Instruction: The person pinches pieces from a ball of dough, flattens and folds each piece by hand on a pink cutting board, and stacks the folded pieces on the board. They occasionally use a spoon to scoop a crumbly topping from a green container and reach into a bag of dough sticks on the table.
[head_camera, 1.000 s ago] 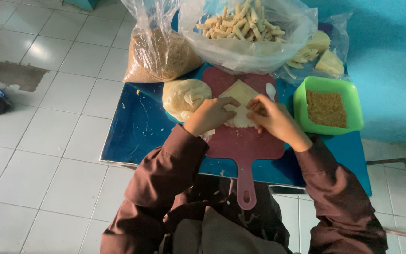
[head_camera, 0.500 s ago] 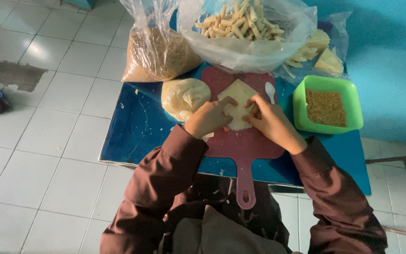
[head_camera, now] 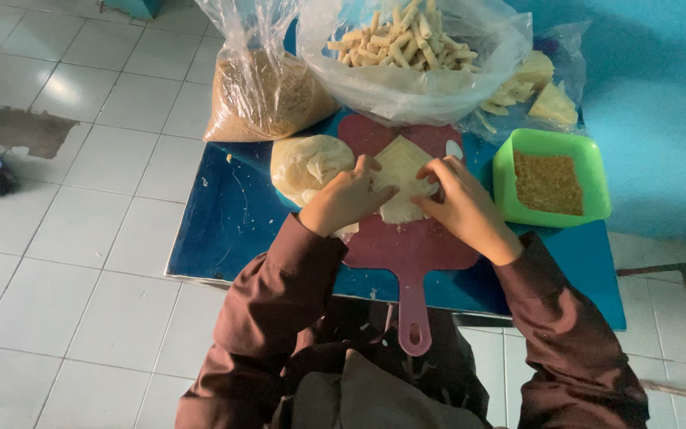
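A pale thin wrapper sheet (head_camera: 401,163) lies on a dark red cutting board (head_camera: 406,246) with a long handle. My left hand (head_camera: 344,199) presses on the sheet's left side, fingers folded over its edge. From the right, my right hand (head_camera: 460,202) pinches the sheet's right edge inward. Both hands meet over the middle of the sheet, and what lies under them is hidden. A stack of round pale wrappers (head_camera: 307,165) in clear plastic sits just left of the board.
The board rests on a low blue table (head_camera: 224,222) over white floor tiles. At the back stand a bag of brown crumbs (head_camera: 267,99), a bag of finished rolls (head_camera: 402,48) and a bag of pale wedges (head_camera: 545,91). A green tub of crumbs (head_camera: 549,179) sits at right.
Both hands have drawn closer together over the sheet, folding its side edges inward. The rest of the table is unchanged.
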`<state>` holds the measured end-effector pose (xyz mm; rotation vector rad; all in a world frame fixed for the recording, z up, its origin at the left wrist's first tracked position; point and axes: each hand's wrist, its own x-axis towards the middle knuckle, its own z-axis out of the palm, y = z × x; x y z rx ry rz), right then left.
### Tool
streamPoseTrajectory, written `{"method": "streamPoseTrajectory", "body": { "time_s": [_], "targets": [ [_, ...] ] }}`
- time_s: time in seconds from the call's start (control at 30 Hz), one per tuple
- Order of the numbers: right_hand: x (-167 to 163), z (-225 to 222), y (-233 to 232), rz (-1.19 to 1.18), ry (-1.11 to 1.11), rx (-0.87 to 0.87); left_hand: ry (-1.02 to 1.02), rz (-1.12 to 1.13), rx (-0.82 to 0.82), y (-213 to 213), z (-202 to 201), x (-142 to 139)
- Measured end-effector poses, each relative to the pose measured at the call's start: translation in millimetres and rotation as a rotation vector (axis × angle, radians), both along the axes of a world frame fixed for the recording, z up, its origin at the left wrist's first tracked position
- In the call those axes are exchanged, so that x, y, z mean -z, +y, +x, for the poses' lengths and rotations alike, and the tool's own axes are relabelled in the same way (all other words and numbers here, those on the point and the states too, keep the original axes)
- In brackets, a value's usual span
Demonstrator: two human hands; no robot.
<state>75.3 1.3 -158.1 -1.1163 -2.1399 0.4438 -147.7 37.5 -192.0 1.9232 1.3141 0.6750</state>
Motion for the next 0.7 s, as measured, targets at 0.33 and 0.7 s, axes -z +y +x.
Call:
{"method": "streamPoseTrajectory", "body": {
  "time_s": [0.33,0.7],
  "targets": [
    [-2,0,0,-0.609,0.283,-0.086,-0.627,-0.214,0.278,1,-5,-26],
    [9,21,16,-0.826,0.656,-0.058,-0.596,-0.055,0.136,-4,-8,-9]
  ]
}}
